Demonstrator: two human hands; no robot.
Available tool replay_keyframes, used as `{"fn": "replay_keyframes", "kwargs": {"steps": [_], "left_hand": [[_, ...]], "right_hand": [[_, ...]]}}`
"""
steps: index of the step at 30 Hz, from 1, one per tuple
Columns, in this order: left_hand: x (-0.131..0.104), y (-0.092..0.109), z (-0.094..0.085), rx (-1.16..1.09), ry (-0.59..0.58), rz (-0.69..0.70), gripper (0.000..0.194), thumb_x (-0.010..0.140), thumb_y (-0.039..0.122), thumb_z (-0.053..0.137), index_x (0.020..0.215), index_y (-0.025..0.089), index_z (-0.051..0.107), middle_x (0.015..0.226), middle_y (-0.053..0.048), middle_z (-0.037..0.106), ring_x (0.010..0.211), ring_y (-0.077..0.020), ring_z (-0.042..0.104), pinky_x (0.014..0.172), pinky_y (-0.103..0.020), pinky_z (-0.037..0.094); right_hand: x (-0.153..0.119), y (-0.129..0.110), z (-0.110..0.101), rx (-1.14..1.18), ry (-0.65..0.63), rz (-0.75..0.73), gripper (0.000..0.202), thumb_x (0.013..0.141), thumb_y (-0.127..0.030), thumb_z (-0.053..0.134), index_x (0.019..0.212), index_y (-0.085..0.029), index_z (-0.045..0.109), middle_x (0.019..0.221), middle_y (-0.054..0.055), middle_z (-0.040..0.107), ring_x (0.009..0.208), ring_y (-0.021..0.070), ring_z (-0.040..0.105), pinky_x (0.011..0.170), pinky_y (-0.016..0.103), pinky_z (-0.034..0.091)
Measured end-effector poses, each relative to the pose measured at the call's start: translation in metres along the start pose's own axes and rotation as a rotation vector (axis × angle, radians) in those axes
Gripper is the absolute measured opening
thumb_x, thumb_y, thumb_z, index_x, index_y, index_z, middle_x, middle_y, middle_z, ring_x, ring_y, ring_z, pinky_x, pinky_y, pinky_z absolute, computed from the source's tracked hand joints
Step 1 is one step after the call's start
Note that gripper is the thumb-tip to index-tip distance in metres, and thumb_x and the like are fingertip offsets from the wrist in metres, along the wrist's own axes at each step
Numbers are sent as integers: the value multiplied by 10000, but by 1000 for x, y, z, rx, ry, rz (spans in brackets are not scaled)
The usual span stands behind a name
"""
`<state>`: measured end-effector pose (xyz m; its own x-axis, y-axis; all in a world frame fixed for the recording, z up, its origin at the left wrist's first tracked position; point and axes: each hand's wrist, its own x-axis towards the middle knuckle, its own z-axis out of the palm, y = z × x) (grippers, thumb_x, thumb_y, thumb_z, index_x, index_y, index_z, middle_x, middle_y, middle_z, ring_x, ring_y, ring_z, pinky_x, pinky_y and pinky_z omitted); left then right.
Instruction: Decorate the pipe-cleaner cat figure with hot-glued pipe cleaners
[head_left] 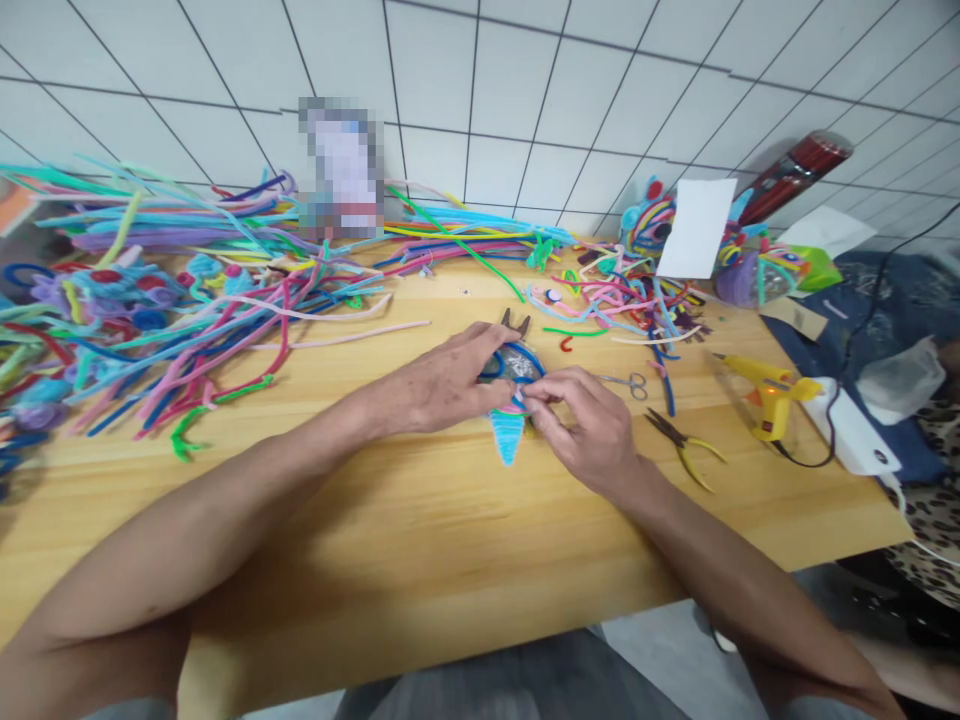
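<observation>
At the middle of the table, my two hands work on a small pipe-cleaner craft piece (508,437), with a light-blue pointed end toward me and blue loops around a clear, shiny middle. My left hand (442,385) is closed over its left side, fingers partly hidden. On the right, my right hand (589,425) pinches at a blue strand near the piece's centre; the fingertips cover the exact grip. Just beyond my left fingers, the dark jaws of a plier-like tool (516,322) stick out, its handles hidden.
Pipe cleaners (217,330) heap on the left, with more short pieces (615,295) at the back right. Right of my hand lie small scissors (634,383), yellow-handled pliers (686,447) and a yellow glue gun (769,390) beside a white power strip (855,430). A tiled wall rises behind.
</observation>
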<state>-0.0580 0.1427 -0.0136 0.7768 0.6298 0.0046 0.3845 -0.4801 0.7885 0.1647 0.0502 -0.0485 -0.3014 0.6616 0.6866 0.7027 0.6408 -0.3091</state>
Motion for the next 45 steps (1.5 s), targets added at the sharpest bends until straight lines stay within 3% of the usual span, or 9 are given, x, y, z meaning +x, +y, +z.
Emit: {"fn": "replay_keyframes", "kwargs": {"steps": [7,16,28,31,35,38,45], "left_hand": [[0,-1,0,-1,-6,22,498,978,507,636,1396,240,584,1425,-132,623,1306,-329,620,1182,-535,485],[1,-1,1,2,-12,-22,637,952,579,648,1465,217,543,1427,-154,607,1306,-342,628,1164,-545,498],[2,-3,1,-4,9,16,561,952,563,662,1408,246,586,1438,-129,629,1315,-332,631,1171,-516,507],[2,-3,2,-7,12,4,540,949,543,656,1392,241,593,1423,-125,633,1295,-329,639,1151,-503,523],[2,-1,2,-7,11,-2,548,939,523,634,1395,223,583,1420,-140,626,1300,-338,625,1157,-528,508],[2,0,2,-13,16,6,547,936,499,622,1398,211,581,1418,-149,623,1304,-341,621,1167,-543,495],[3,-3,2,-19,44,18,504,922,491,660,1353,235,612,1362,-120,654,1271,-320,637,1150,-505,511]], "right_hand": [[0,2,2,-19,22,2,175,996,-76,660,1055,-241,671,899,32,764,845,189,741,760,314,601],[1,2,4,36,39,66,149,1015,-99,656,1034,-245,679,904,12,752,799,166,717,707,312,573],[-1,-1,7,92,76,178,143,993,-104,678,966,-244,676,810,-27,692,713,139,651,666,291,529],[-3,0,7,68,87,158,142,996,-107,688,1000,-249,685,842,-14,713,752,152,675,680,301,536],[-7,2,7,-26,127,32,165,981,-140,739,1092,-255,696,964,37,770,898,207,726,774,360,569],[-8,5,8,-91,133,-42,194,965,-157,763,1118,-259,701,965,45,786,891,229,730,780,392,562],[-7,4,10,-102,93,-18,193,949,-127,728,1074,-273,712,929,31,801,850,232,734,764,404,556]]}}
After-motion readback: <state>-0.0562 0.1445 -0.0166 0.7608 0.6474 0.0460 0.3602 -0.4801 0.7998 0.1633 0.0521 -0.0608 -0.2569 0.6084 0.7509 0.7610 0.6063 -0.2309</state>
